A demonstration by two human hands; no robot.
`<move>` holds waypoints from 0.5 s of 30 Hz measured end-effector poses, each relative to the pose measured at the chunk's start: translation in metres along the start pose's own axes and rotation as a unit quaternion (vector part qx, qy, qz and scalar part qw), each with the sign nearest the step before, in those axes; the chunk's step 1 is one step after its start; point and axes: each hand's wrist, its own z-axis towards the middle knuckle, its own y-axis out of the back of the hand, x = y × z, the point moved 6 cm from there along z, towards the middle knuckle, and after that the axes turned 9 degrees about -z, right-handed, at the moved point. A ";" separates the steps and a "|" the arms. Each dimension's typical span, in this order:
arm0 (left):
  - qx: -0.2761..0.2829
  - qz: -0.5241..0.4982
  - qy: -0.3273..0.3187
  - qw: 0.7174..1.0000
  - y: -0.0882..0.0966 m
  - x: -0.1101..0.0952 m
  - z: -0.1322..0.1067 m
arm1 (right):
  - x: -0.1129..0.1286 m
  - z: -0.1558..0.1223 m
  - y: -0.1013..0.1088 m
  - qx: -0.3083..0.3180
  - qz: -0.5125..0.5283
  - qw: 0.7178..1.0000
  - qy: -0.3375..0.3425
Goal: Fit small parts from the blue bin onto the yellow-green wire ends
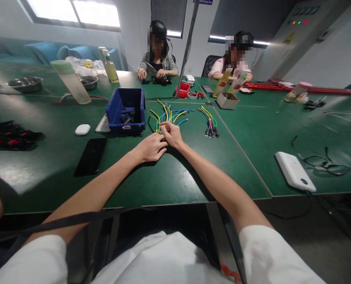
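White sleeves [276, 252] fill the bottom of the frame, and my two bare forearms run up from them to meet at the middle of the green bench [169, 185]. My hands are close together, just touching. My right hand [171, 134] has its fingertips pinched on the near ends of the loose wires [169, 114], a fan of yellow, blue and green strands spreading toward the top of the frame. My left hand [151, 146] lies knuckles up just below and left of it, fingers curled against the same wire ends; I cannot tell whether it grips any.

Right of the loose wires, apart from them, lies a tied bundle [210, 122] of similar strands with dark connectors at its near end. Left of the wires stands a blue bin [124, 108] with dark parts inside. Further left lie a small white case [82, 129] and, below it, a black phone [91, 156] face down.

Toward the right edge sit a white power bank [294, 170] and a pair of glasses [326, 165]. Above the tied bundle is a small cardboard box [228, 100], with a red tray [183, 89] to its left beside a slanting metal pole [188, 47]. Two people sit at the far side, their hands on the bench.
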 end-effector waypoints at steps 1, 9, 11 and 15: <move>0.000 -0.004 -0.002 1.000 0.000 0.000 0.000 | -0.002 0.001 0.000 0.002 0.005 1.000 -0.012; 0.008 -0.011 -0.008 1.000 0.000 -0.004 0.001 | -0.022 0.009 -0.005 0.017 0.026 0.996 -0.084; 0.008 -0.013 -0.009 1.000 0.000 -0.005 0.002 | -0.024 0.010 -0.007 0.017 0.024 0.997 -0.074; 0.014 -0.003 -0.014 1.000 -0.002 -0.006 0.002 | -0.025 0.010 -0.009 0.010 0.034 0.998 -0.059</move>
